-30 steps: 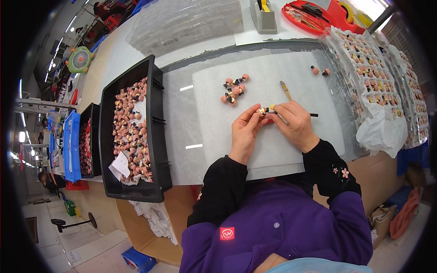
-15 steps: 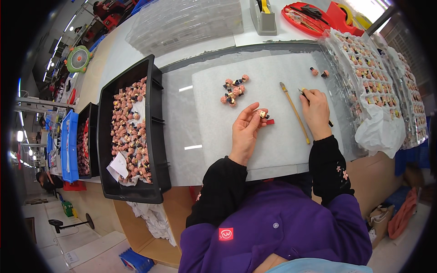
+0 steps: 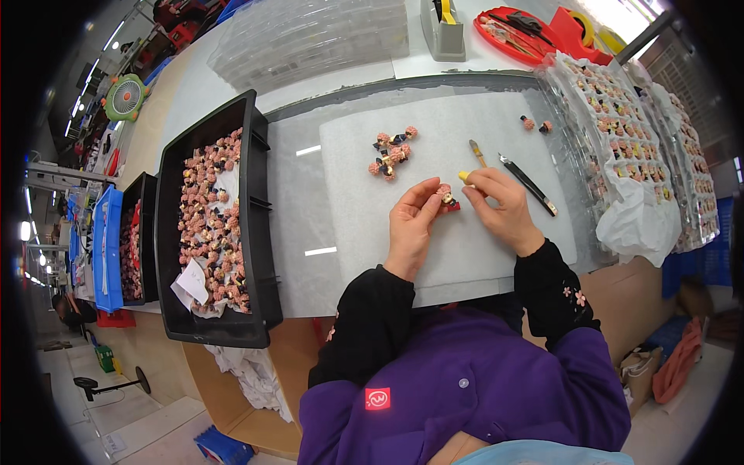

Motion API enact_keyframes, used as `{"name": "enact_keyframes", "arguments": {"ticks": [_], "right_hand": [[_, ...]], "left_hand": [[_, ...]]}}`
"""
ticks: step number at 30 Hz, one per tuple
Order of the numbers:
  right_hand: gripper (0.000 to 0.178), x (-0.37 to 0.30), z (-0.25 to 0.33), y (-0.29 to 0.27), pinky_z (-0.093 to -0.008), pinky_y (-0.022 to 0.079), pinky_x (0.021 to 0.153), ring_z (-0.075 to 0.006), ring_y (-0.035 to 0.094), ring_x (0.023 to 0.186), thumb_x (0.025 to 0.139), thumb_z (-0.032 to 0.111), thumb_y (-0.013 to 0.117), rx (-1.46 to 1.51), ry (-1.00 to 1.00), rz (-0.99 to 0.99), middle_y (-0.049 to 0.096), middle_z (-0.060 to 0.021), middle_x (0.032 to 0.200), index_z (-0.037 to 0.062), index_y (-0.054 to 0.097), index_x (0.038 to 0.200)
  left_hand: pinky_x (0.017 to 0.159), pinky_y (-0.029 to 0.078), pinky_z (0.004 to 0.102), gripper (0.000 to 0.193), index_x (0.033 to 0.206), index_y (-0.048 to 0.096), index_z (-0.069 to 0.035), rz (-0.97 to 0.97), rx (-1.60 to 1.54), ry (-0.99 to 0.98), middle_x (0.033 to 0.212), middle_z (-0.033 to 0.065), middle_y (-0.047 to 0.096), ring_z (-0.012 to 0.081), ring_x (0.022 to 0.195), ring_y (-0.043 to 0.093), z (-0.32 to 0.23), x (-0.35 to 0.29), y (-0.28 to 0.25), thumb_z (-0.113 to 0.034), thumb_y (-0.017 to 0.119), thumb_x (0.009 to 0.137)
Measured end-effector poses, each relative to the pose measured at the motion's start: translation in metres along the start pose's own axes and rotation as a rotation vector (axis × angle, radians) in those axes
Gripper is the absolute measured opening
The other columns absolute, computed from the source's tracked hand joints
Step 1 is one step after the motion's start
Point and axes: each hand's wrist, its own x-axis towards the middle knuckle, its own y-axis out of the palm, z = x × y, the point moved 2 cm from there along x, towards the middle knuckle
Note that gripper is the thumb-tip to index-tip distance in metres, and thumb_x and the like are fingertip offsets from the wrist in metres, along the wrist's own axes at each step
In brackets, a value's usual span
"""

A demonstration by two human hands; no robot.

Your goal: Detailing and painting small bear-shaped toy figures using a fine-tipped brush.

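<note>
My left hand pinches a small figurine with pink curly hair and a dark lower part between thumb and fingers. A small red piece shows right beside the figurine; whether it is held or lies on the mat, I cannot tell. Just to the right, my right hand hovers with bent fingers apart, a yellow cover on one fingertip and nothing visible in its grasp. Beneath it, a paintbrush lies partly hidden. Beside that hand a black craft knife rests on the white mat.
Several similar figurines are grouped on the mat, with two more pink pieces at its far right. A black crate full of them stands left. Filled trays are at right; clear trays, a tape dispenser and a red tool dish lie behind.
My right hand has left the craft knife on the mat and moved left toward the figurine, now covering part of the brush. My left hand still holds the figurine, its head tilted more upright.
</note>
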Motion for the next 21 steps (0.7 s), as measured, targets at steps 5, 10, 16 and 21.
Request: {"name": "enact_keyframes", "arguments": {"ticks": [5, 10, 16, 21], "right_hand": [[0.017, -0.005, 0.002, 0.009, -0.0276, 0.048, 0.057, -0.0213, 0.060, 0.069, 0.076, -0.001, 0.064, 0.075, -0.075, 0.030, 0.061, -0.0117, 0.085, -0.0026, 0.062, 0.093], [0.015, -0.008, -0.005, 0.007, -0.0264, 0.048, 0.058, -0.0191, 0.059, 0.069, 0.076, -0.002, 0.063, 0.005, 0.011, -0.015, 0.061, -0.0107, 0.084, -0.0030, 0.062, 0.091], [0.023, -0.003, -0.013, -0.003, -0.0346, 0.048, 0.068, -0.0292, 0.059, 0.079, 0.074, -0.001, 0.062, -0.332, 0.040, -0.123, 0.059, -0.0142, 0.089, -0.0008, 0.061, 0.097], [0.028, -0.009, -0.038, -0.006, -0.0373, 0.046, 0.073, -0.0315, 0.058, 0.083, 0.075, -0.002, 0.058, -0.349, 0.245, -0.007, 0.057, -0.0164, 0.096, 0.0006, 0.059, 0.102]], "left_hand": [[0.078, 0.049, 0.0268, 0.026, 0.115, 0.054, 0.001, 0.031, 0.032, -0.001, 0.104, 0.0089, 0.062, 0.0141, 0.090, 0.060, 0.002, 0.001, -0.004, -0.009, 0.053, 0.091], [0.077, 0.050, 0.0266, 0.028, 0.116, 0.052, 0.002, 0.027, 0.006, -0.066, 0.100, 0.0085, 0.062, 0.0176, 0.091, 0.061, -0.003, -0.002, -0.001, -0.010, 0.052, 0.092], [0.082, 0.050, 0.0278, 0.033, 0.121, 0.048, 0.006, 0.039, -0.065, -0.071, 0.102, 0.0101, 0.060, 0.0218, 0.098, 0.060, -0.006, -0.005, 0.001, -0.006, 0.052, 0.090], [0.085, 0.050, 0.0286, 0.046, 0.125, 0.042, 0.008, 0.091, 0.001, 0.005, 0.106, 0.0103, 0.057, 0.0209, 0.097, 0.061, -0.002, -0.004, 0.002, 0.006, 0.058, 0.082]]}}
